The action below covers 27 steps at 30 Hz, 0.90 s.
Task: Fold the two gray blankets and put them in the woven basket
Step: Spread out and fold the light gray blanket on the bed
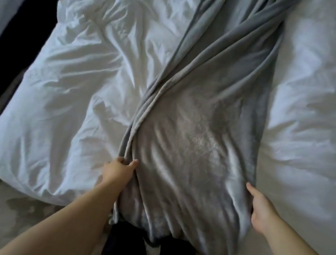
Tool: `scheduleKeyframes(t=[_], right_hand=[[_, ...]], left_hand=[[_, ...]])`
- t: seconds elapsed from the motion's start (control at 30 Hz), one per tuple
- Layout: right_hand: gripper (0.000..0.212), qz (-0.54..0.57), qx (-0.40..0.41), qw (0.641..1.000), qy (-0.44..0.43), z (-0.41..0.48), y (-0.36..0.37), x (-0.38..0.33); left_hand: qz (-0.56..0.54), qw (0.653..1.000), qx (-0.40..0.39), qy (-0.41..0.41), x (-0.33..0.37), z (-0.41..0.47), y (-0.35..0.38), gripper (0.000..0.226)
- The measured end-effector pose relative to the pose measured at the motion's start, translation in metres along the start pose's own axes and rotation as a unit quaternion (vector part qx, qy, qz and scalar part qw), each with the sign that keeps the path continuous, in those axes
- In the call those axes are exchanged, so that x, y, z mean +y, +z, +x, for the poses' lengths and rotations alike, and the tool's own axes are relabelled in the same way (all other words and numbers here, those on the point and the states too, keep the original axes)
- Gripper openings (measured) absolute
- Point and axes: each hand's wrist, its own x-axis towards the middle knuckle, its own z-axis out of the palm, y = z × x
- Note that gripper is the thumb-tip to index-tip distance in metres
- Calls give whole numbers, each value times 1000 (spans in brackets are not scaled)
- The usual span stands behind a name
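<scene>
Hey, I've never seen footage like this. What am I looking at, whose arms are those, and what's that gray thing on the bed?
There is no machine here. One camera sits on a person's head and looks forward and down, so the left hand and right hand reaching in from below are that person's own. In front of them lies a rumpled white duvet. A long gray blanket runs along it, bunched into folds. The left hand pinches the blanket's gathered left edge between thumb and fingers. The right hand holds the right edge, its fingers tucked out of sight under the fabric. No woven basket shows in this picture.
</scene>
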Motion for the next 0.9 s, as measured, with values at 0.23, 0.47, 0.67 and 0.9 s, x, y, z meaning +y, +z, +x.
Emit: scheduleKeyframes(t=[0.23,0.47,0.67,0.9], right_hand=[[26,-80,-54,995,40,-18,-28,9],[34,-89,105,982,-128,-63,-55,3],[26,28,115,983,-141,-121,-71,11],[22,21,76,988,-130,-159,-87,66]], left_hand=[[-249,968,32,11,-29,-18,-4,36],[-387,922,3,21,-46,-37,-70,30],[-273,954,-8,127,-49,-55,-119,35],[-223,959,-107,139,-80,-74,-149,32]])
